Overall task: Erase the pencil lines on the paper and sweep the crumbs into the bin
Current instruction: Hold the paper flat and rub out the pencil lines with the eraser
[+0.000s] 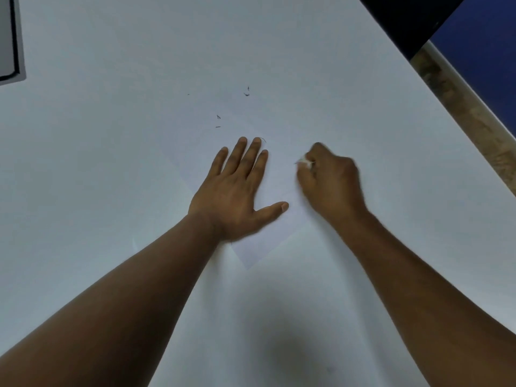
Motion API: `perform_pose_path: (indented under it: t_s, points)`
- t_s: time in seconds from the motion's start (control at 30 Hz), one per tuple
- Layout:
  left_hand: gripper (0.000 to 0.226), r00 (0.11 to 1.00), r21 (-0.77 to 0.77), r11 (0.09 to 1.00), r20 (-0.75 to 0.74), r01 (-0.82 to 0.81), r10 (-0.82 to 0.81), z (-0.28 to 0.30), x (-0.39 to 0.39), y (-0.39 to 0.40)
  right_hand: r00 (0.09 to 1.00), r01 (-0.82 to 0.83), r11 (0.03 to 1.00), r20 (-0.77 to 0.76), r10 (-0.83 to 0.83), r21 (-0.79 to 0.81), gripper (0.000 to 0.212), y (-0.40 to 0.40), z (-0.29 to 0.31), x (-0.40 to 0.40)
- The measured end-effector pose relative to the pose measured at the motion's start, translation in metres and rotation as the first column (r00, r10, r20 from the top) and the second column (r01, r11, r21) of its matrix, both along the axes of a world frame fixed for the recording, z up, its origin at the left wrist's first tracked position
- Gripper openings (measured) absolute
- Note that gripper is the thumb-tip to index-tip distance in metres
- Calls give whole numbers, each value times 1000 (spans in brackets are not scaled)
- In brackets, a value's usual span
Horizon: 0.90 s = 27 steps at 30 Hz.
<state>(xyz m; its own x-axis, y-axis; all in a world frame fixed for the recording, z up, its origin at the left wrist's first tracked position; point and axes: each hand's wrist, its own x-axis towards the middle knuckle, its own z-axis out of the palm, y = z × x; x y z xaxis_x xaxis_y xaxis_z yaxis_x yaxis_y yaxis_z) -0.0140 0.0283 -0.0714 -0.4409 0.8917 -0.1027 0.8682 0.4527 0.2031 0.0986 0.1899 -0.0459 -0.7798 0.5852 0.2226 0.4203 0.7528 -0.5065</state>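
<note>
A white sheet of paper [265,241] is laid at the middle of the frame, turned like a diamond, on a white table top [111,163]. Its edges are faint against the table and can be traced only near its lower corner; the upper part is hard to make out. No pencil lines can be made out on its bare surface. The sheet is pressed flat by the left hand [234,196], fingers straight and thumb spread to the side. Just right of it, the right hand [331,177] is curled round a small white eraser [305,162], of which only a blurred tip is seen between the fingers. A few dark crumbs [246,94] are scattered above the hands, toward the upper middle. At the upper left a grey flat object with a black edge [8,37] is cut off by the frame. At the upper right a dark blue surface [485,32] is seen beyond the table edge.
</note>
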Motion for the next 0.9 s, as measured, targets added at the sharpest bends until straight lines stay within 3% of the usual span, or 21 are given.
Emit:
perform_pose_path:
  t_s: [0.1,0.23,0.3,0.4,0.57,0.67,0.73,0.83,0.9]
  points:
    - [100,1000,5,1000,4,1,-1,1,-1,0,996,84,995,-7,-85,-47,14,13,1,2]
    - [102,1000,29,999,-5,16,-16,-1,-1,0,985,-174,984,11,175,-41,13,-33,-2,-2]
    - [102,1000,27,999,-2,18,-18,-1,0,0,976,-217,976,37,216,21,14,-33,-4,-3]
    - [102,1000,23,1000,7,4,-4,0,-1,0,996,-72,992,67,65,104,19,2,-4,-5]
    - [103,1000,24,1000,7,5,-5,-1,-2,0,999,46,999,24,-45,-23,16,18,3,-10]
    - [104,1000,52,999,9,7,-8,-3,-1,0,991,-132,988,4,132,-77,16,-15,1,-10]
    - [105,1000,54,998,15,16,-16,-2,-1,0,968,-249,968,35,250,-25,16,-34,-1,-8]
    - [106,1000,51,999,19,-5,4,-1,-2,1,987,-143,984,82,135,108,17,-12,-4,-14]
    - [106,1000,45,999,25,-11,10,-1,-2,0,998,-2,996,69,-4,84,16,15,0,-15]
